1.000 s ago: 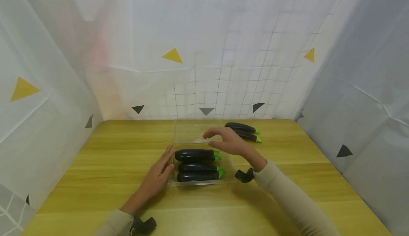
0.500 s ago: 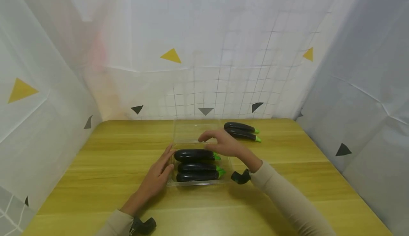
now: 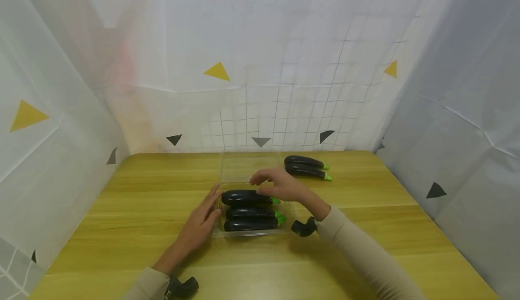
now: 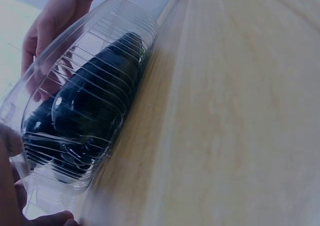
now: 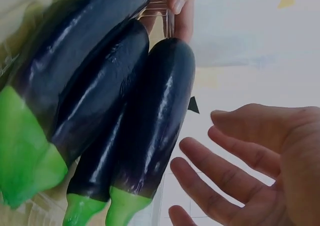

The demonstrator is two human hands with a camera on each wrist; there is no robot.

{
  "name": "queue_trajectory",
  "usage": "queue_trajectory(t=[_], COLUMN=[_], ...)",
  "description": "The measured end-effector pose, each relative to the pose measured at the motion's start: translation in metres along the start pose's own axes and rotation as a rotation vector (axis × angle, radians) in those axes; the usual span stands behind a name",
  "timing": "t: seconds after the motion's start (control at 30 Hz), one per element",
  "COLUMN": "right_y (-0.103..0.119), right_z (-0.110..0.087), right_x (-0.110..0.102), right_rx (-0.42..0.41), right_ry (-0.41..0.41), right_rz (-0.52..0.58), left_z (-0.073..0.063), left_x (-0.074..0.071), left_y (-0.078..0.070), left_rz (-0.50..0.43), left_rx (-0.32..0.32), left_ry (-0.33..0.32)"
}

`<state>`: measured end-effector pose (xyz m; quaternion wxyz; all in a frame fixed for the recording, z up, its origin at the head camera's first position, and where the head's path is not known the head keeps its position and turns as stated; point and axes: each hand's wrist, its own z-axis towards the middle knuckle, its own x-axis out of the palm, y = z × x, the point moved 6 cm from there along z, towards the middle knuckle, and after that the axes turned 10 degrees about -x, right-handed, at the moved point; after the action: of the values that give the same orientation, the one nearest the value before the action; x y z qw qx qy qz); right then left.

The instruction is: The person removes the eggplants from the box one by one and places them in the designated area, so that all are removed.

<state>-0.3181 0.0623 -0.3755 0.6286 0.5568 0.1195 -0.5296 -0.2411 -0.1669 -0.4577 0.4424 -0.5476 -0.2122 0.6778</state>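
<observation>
A clear plastic clamshell box (image 3: 256,233) stands in front of me, its lid (image 3: 239,164) folded back. Inside lie several dark purple eggplants (image 3: 249,224), their green stem ends to the right. My left hand (image 3: 197,223) rests against the box's left side, thumb and fingertips at the rim, fingers fairly straight. Over the far eggplant (image 3: 237,197), near its stem end, my right hand (image 3: 284,186) hovers with loosely bent fingers. The right wrist view shows that hand's spread fingers (image 5: 220,173) beside an eggplant (image 5: 157,116), a gap between them.
Two more eggplants (image 3: 304,170) lie side by side on the wooden table (image 3: 357,200), behind and right of my right hand. Pale sheets (image 3: 260,110) with coloured triangles surround the table at the back and both sides.
My right hand has moved left and slightly nearer to me, over the far eggplant in the box, uncovering more of the two loose eggplants. My left hand stays at the box's side.
</observation>
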Motion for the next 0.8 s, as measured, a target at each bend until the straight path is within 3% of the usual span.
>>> queue_trajectory(t=[0.23, 0.8], right_y=[-0.008, -0.016], right_z=[-0.003, -0.006], right_x=[0.005, 0.011], right_rx=[0.039, 0.037], right_ry=[0.015, 0.055], right_rz=[0.001, -0.031], left_z=[0.000, 0.001], left_x=[0.000, -0.001], left_y=[0.000, -0.001], left_rz=[-0.007, 0.001], left_rx=[0.001, -0.003], left_ry=[0.001, -0.002])
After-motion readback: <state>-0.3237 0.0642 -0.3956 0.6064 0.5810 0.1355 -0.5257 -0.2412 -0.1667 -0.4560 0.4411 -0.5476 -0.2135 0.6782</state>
